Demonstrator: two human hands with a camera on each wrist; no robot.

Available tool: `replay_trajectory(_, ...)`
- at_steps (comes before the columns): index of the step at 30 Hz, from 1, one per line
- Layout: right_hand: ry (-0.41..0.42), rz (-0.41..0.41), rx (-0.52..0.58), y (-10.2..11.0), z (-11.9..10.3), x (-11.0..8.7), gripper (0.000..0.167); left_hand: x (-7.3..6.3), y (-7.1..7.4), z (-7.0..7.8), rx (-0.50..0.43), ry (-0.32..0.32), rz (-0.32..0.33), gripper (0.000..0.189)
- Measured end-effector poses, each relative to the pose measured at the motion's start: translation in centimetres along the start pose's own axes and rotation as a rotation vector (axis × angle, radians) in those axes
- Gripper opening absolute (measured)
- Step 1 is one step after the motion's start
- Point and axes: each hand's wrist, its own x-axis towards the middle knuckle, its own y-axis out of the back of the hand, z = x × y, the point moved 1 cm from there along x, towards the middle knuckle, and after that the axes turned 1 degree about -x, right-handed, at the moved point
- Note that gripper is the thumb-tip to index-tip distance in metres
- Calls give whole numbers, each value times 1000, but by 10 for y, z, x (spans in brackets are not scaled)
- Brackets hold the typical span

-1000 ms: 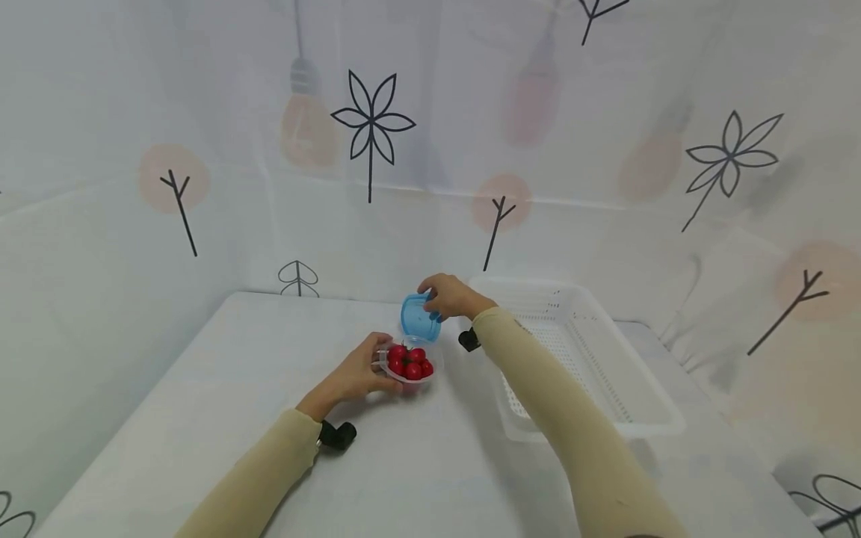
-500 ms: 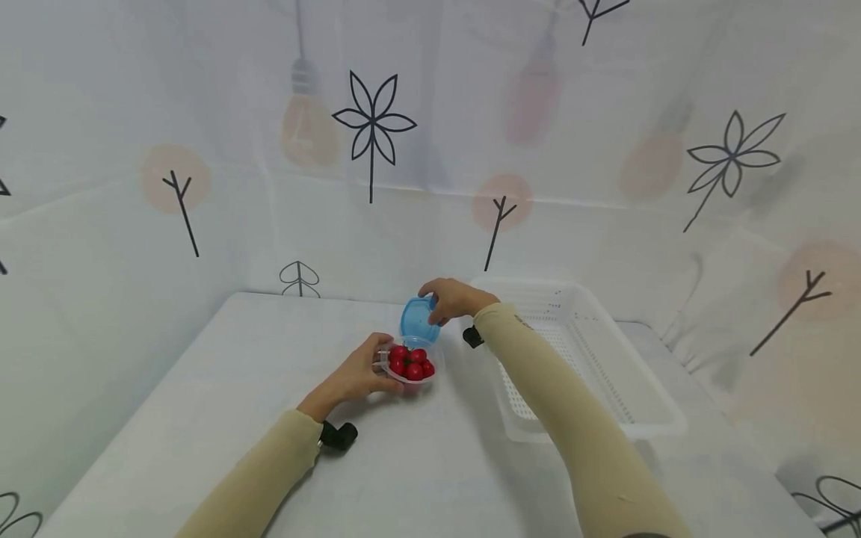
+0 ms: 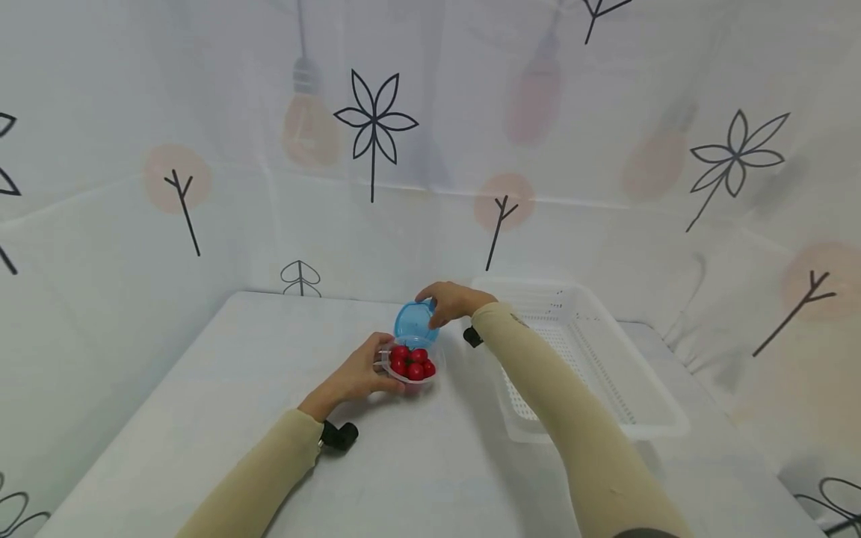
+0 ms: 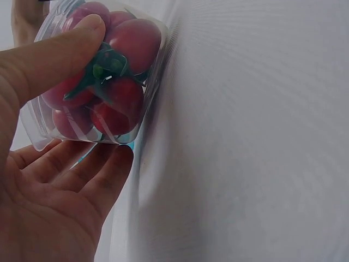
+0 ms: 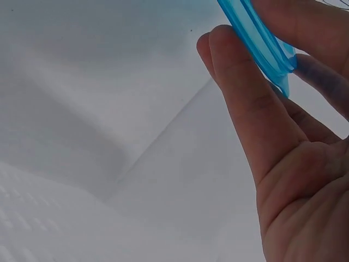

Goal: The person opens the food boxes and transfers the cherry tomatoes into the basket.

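My left hand [image 3: 358,373] grips a small clear plastic tub [image 4: 37,128] from its left side, thumb in front and fingers behind. Red cherry tomatoes [image 3: 414,365] with green stems fill the tub, which sits on the table. Just behind it, my right hand [image 3: 459,300] pinches a translucent blue lid [image 3: 412,321] at its upper right edge. The lid is tilted up on edge, its lower edge overlapping the tub's far rim in the head view. In the right wrist view, the blue lid [image 5: 259,41] lies between the thumb and fingers.
To the right stands a large white perforated plastic basket [image 3: 632,359], partly covered by my right forearm. A white cloth covers the table [image 3: 403,478]. Behind it hangs a printed white curtain [image 3: 417,232] close to the table's far edge.
The blue lid has come slightly lower and left, toward the tub's far rim, and my right hand has sunk a little with it. My left hand keeps its grip on the tub.
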Motion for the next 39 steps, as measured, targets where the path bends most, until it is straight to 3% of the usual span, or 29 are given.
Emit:
replay_trajectory(11,4,15,-136,-1,5,3,61,1,2,3,23,6,7,86)
replay_trajectory(23,38,22,-107,1,6,4,58,3,2,4,40,-8,1,85)
replay_trajectory(31,56,50,-98,6,-3,-12,56,0,2,6,38,3,6,84)
replay_trajectory(39,134,75,-61,3,-16,-30,51,0,-1,-4,44,22,20,86)
